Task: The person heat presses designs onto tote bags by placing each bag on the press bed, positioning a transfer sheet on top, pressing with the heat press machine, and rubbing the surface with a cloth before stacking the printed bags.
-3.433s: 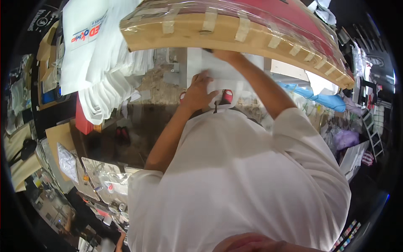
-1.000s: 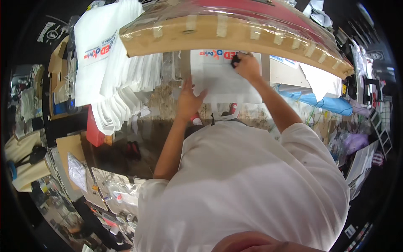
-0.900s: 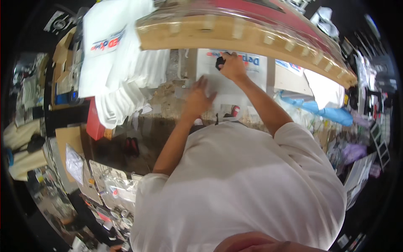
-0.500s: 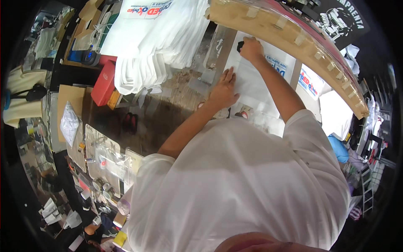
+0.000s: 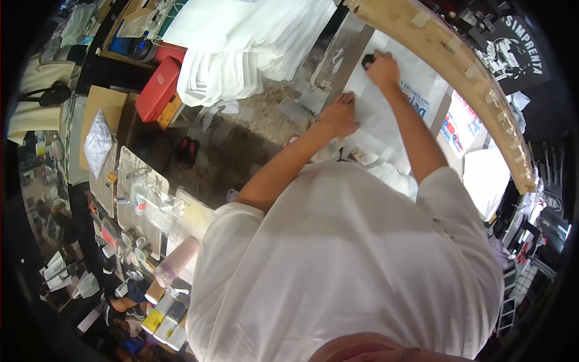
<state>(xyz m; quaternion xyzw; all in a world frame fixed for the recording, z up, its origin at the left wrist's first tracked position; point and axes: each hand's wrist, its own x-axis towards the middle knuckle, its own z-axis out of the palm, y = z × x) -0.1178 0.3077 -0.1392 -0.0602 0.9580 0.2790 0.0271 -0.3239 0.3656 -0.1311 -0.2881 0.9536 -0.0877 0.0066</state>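
Observation:
A white sheet-like bag (image 5: 377, 136) with blue print lies flat on a board at the upper middle. On its far part my right hand (image 5: 384, 71) is closed around a small black object (image 5: 367, 60), whose kind I cannot make out. Nearer to me, my left hand (image 5: 339, 116) rests at the bag's left edge, its fingers laid down and slightly bent, with nothing visible in them.
A thick stack of white bags (image 5: 241, 36) stands to the left, beside a red box (image 5: 158, 90). A curved, taped cardboard edge (image 5: 458, 51) borders the right. Another printed white bag (image 5: 461, 128) lies near it. Rolls and bottles crowd the lower left.
The view has shifted, so the scene sits differently in the picture. My left hand's fingers look more bent than before. My right hand keeps the black object on the bag's far part.

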